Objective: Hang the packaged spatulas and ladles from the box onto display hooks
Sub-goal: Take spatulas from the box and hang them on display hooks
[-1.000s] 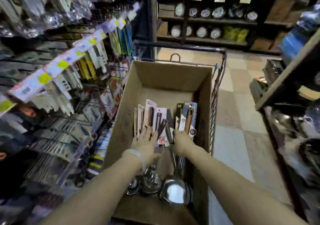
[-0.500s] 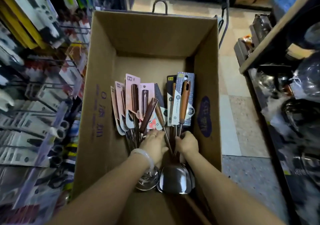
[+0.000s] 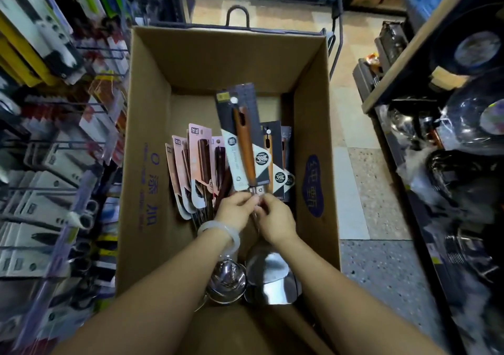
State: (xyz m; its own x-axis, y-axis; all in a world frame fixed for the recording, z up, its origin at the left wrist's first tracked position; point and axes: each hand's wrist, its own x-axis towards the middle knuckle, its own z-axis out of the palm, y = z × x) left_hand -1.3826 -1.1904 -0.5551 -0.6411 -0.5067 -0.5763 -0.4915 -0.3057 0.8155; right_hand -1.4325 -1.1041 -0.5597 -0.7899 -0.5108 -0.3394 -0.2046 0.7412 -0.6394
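Fingers (image 3: 246,200) of both hands pinch the thin metal neck of one packaged spatula (image 3: 241,139), just below its card. The left hand (image 3: 236,210) curls in from the left, the right hand (image 3: 275,219) from the right, fingertips nearly meeting. A pale bangle (image 3: 218,230) circles the left wrist.

The spatula stands nearly upright above the others, leaning slightly left. Its handle is orange-brown wood with a long slot near the top, mounted on a dark grey and white card with a round hang hole.

It rises from the middle of an open cardboard box (image 3: 147,142). Pink-carded utensils (image 3: 196,163) lean to its left, matching grey-carded ones (image 3: 275,158) to its right. Shiny steel heads (image 3: 268,275) lie at the near end.

Hooks (image 3: 54,188) holding carded goods fill the left.
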